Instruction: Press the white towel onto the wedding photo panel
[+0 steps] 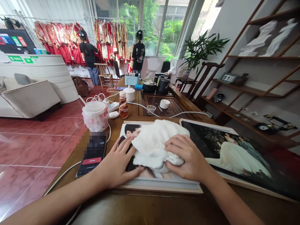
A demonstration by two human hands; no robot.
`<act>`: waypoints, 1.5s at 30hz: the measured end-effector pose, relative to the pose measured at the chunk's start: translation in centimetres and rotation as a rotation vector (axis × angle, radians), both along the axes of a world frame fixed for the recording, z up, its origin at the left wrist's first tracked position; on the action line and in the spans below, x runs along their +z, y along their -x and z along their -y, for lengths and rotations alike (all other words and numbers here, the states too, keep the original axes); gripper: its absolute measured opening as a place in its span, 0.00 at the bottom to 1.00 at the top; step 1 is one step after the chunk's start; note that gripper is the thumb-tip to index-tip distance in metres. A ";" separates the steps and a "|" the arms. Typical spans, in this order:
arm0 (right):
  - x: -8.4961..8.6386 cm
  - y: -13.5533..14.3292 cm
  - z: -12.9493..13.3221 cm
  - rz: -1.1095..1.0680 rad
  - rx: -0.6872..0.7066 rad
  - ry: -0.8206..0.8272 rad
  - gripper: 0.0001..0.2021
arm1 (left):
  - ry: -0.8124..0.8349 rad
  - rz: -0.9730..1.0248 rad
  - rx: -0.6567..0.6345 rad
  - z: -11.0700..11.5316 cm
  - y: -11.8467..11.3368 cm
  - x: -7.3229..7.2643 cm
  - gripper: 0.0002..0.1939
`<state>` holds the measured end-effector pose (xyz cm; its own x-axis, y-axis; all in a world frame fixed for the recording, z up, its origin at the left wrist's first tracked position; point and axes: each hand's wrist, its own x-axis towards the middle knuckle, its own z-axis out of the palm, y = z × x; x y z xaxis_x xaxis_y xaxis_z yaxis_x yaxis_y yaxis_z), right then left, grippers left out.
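A white cloth [154, 140] lies bunched over a framed photo [138, 182] on the wooden table. My right hand [185, 156] grips the cloth near its right side, fingers curled into the folds. Spread flat on the left part of the photo is my left hand [122, 159], its fingertips beside the cloth's edge and nothing held in it. The cloth hides much of the picture. To the right lies a second framed photo [234, 153], showing a white gown against a dark background.
Left of the photo are a phone [92, 153] with a cable and a bagged cup [95, 114]. Behind stand a brown bottle [123, 106], a lidded white cup [128, 93] and a tea tray [178, 107]. Two people stand near hanging red garments.
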<state>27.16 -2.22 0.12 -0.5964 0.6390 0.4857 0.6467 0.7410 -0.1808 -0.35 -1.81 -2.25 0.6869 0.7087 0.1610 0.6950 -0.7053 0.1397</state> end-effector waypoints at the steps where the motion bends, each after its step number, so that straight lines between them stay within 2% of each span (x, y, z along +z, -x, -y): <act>1: 0.0 -0.2 -0.1 0.010 -0.018 -0.005 0.10 | 0.003 0.004 0.009 0.1 -0.1 0.1 0.36; 5: 0.1 -0.3 0.1 0.024 -0.035 -0.053 0.13 | -0.003 0.029 0.007 0.2 -0.2 0.5 0.36; 9: 0.1 0.2 0.4 0.091 -0.042 -0.150 0.29 | -0.028 0.061 0.000 0.2 -0.1 0.5 0.35; 11: 0.0 0.4 0.3 0.187 -0.023 -0.122 0.35 | -0.037 0.069 0.000 0.2 -0.1 0.4 0.36; 13: -0.1 0.4 0.2 0.266 -0.034 -0.083 0.37 | -0.042 0.075 -0.002 0.2 -0.1 0.2 0.36; 22: -0.4 -0.4 -0.4 0.290 -0.183 -0.068 0.35 | -0.055 0.072 0.004 0.1 -0.3 -0.5 0.38; 26: -0.3 0.1 -0.1 0.310 -0.111 -0.078 0.30 | -0.042 0.042 0.016 0.2 -0.3 -0.3 0.38; 31: -0.2 -0.3 -0.2 0.346 0.003 -0.066 0.32 | -0.044 0.054 0.003 0.1 -0.3 -0.2 0.36; 37: -0.8 -1.3 -1.0 0.290 -0.129 -0.093 0.26 | -0.046 0.061 0.006 0.1 -0.2 -0.5 0.39; 42: -0.7 -0.4 -0.4 0.305 0.002 -0.118 0.27 | -0.045 0.070 0.008 0.2 -0.1 -0.4 0.38; 45: -0.4 -0.4 -0.3 0.306 0.023 -0.079 0.27 | -0.039 0.075 0.003 0.2 -0.1 -0.4 0.36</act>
<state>27.54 -1.91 -0.24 -0.7362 0.5914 0.3292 0.6454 0.7599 0.0782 -0.26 -2.05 -2.60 0.6699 0.7026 0.2400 0.6854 -0.7095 0.1638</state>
